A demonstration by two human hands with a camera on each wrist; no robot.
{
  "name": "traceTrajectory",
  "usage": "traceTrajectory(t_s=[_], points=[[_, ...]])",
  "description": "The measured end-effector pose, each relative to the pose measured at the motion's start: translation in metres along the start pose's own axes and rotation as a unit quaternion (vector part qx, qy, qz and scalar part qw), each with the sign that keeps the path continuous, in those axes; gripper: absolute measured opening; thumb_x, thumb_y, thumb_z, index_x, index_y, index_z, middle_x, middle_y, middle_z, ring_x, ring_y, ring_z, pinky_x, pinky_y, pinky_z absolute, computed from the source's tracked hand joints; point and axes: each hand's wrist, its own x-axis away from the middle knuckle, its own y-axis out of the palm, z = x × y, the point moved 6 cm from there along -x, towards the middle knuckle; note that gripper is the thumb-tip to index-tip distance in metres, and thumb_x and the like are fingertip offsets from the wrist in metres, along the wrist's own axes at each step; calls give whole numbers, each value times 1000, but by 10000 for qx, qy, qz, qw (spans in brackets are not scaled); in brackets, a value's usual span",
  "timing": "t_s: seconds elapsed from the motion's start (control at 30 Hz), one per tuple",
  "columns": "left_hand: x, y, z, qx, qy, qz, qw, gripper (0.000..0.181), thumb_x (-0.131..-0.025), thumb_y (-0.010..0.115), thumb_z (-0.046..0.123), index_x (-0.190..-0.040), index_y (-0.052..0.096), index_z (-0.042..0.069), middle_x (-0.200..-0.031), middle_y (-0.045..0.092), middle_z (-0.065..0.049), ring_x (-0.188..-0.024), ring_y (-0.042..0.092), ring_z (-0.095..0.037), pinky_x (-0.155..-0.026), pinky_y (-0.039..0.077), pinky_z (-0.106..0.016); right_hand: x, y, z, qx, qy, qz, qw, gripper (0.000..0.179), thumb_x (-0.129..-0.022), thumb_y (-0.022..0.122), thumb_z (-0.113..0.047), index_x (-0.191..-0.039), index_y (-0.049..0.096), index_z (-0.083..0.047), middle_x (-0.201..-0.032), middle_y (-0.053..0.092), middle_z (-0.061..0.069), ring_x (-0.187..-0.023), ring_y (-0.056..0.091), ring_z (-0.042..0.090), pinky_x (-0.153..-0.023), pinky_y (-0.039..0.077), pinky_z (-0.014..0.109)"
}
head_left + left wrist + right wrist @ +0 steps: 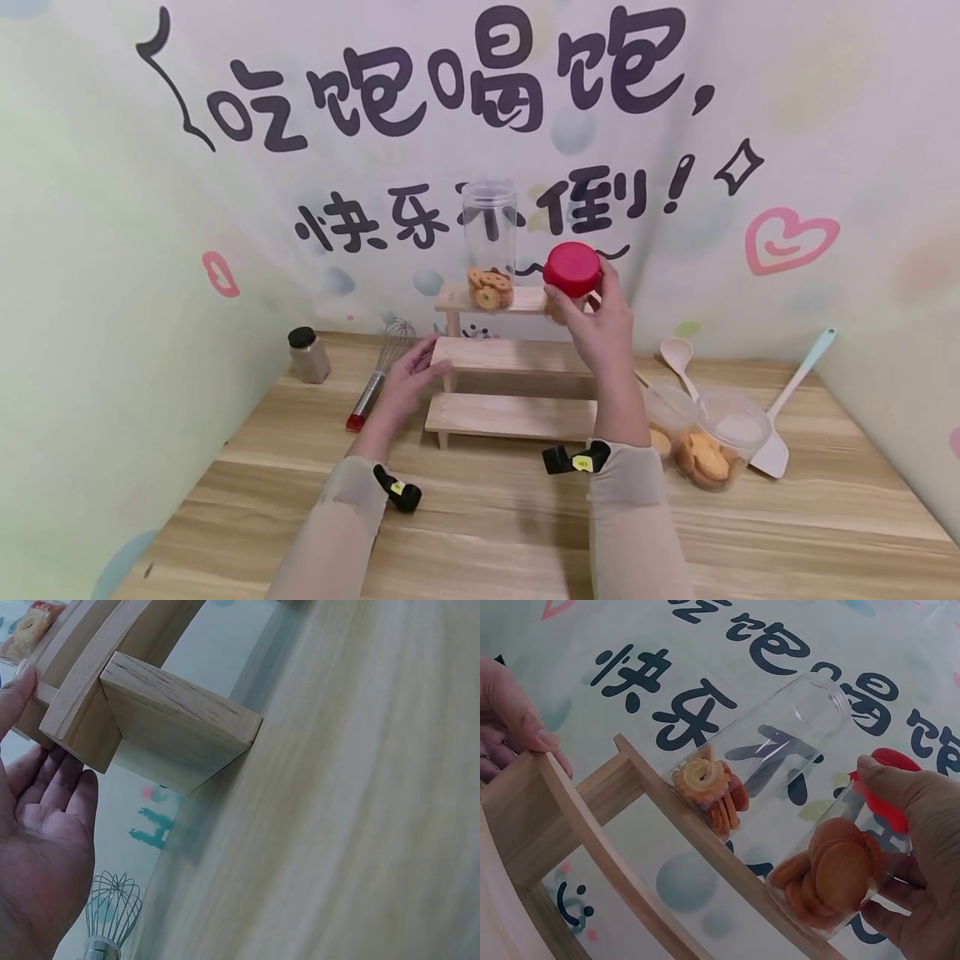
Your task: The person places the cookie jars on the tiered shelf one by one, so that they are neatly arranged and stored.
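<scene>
My right hand [606, 329] grips a clear cookie jar [829, 881] by its upper part, just under its red lid [573, 268]. Round cookies fill the lower part of this jar, and its base is right at the top board of a three-tier wooden stand [517, 356]. To its left on that board stands a taller clear jar [489, 233] without a lid, patterned cookies at its bottom. My left hand [408, 379] holds the left end of the stand's middle board, thumb on top and fingers underneath, as the left wrist view [45, 840] shows.
Left of the stand lie a whisk [382, 367] and a dark-lidded jar [309, 357]. At the right are a clear tub of cookies [708, 454], a pale spoon [678, 358] and a spatula [795, 400]. A printed cloth [375, 167] hangs behind.
</scene>
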Motion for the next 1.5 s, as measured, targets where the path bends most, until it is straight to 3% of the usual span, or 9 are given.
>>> traceTrajectory(t_s=[0.17, 0.4, 0.53, 0.83, 1.0, 1.5], points=[[-3, -1, -3, 38, 96, 1, 9999, 66, -93, 74, 15, -151, 44, 8, -152, 47, -16, -139, 45, -28, -111, 43, -38, -1, 4, 8, 153, 70, -127, 9998, 81, -85, 78, -48, -152, 34, -31, -146, 51, 2, -132, 49, 24, -107, 47, 48], [-4, -2, -2, -4, 83, 16, 10000, 68, -93, 74, 20, -152, 42, 8, -152, 47, -14, -139, 45, -28, -112, 41, -39, -1, 11, 18, 617, 331, -522, 9962, 72, -90, 73, -44, -146, 41, -13, -139, 55, 11, -125, 52, 30, -102, 49, 50], [-4, -3, -2, 9, 83, 2, 10000, 68, -93, 74, 19, -152, 42, 6, -152, 47, -14, -139, 45, -28, -112, 41, -41, -2, 13, 20, 659, 373, -621, 9952, 70, -91, 73, -36, -147, 41, -11, -140, 54, 12, -126, 52, 31, -105, 48, 50], [-4, 1, -2, 37, 150, -11, 9999, 65, -94, 73, 16, -152, 44, 8, -151, 47, -16, -139, 46, -28, -112, 41, -40, -3, 11, 24, 154, 330, -320, 9988, 64, -91, 77, -21, -147, 47, -16, -137, 57, 10, -124, 54, 26, -108, 47, 41], [-4, 2, -1, 10, 123, 12, 9999, 66, -93, 74, 20, -152, 45, 11, -150, 48, -15, -139, 46, -27, -112, 42, -39, -5, 11, 24, 171, 235, -284, 9992, 61, -91, 76, -20, -146, 49, -17, -136, 58, 9, -123, 55, 25, -108, 47, 41], [-1, 0, -4, -80, 50, 5, 10000, 68, -93, 75, 21, -152, 43, 10, -152, 47, -15, -140, 45, -28, -112, 41, -40, -1, 15, 29, 480, 447, -317, 9973, 79, -92, 76, -20, -158, 33, -14, -149, 51, 13, -128, 55, 29, -109, 45, 39]])
